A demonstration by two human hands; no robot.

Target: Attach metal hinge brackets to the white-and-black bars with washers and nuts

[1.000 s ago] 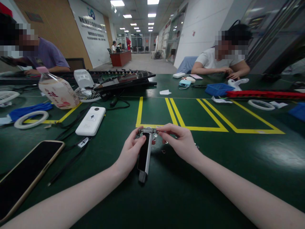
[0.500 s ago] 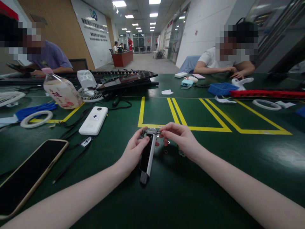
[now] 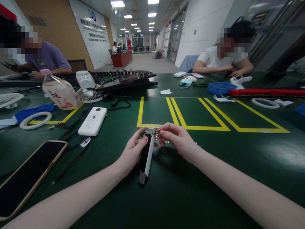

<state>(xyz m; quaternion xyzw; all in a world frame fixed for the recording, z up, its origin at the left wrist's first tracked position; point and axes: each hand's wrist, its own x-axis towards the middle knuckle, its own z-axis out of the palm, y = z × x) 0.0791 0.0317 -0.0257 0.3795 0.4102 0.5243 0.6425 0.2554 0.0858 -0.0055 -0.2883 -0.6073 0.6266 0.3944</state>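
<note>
A long black and silver bar-shaped piece with a metal fitting at its far end is held at an angle above the table. My left hand is closed around its upper part, with the thumb on the black face. At the right side of the fitting, the fingertips of my right hand are pinched together on a small metal part, too small to name. Several small ring-like metal pieces lie on the table beneath and beside my right hand, which partly hides them.
A phone, a white power bank and a bottle are on the left of the green table. Yellow tape marks areas ahead. A blue tray lies back right. Two people sit across the table.
The view has shifted slightly. Both hands keep their hold at the metal fitting, with only a small movement of the right hand.
</note>
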